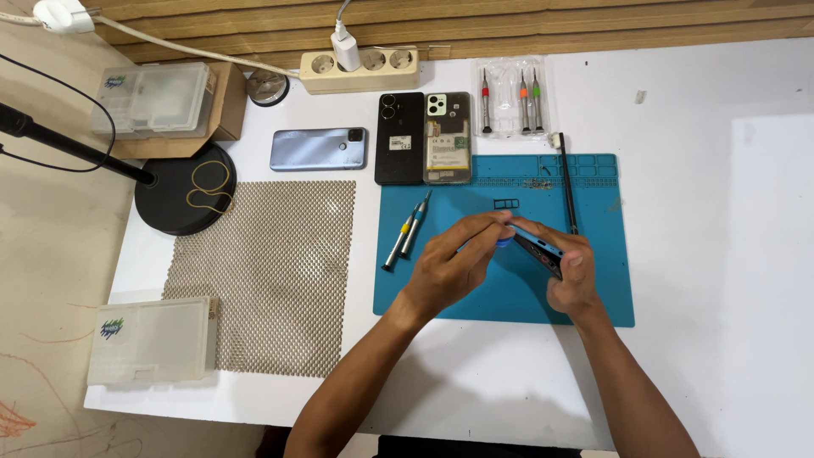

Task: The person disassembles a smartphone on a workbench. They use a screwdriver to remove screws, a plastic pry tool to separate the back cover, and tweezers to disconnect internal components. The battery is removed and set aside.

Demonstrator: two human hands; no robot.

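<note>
Over the blue work mat (593,297), my right hand (572,276) grips a dark phone with a blue edge (540,248), tilted on its side. My left hand (454,259) pinches a small blue pick (505,242) against the phone's upper corner. A small black card tray (505,203) lies on the mat just behind my fingers. Two grey screwdrivers (405,233) rest at the mat's left edge.
Behind the mat lie a black phone (398,137), an opened phone showing its insides (447,138) and a light blue phone (318,149). A packet of screwdrivers (510,106), a black stylus-like tool (566,182), a power strip (360,69), a mesh pad (271,271), a lamp base (182,199) and plastic boxes (153,339) surround it.
</note>
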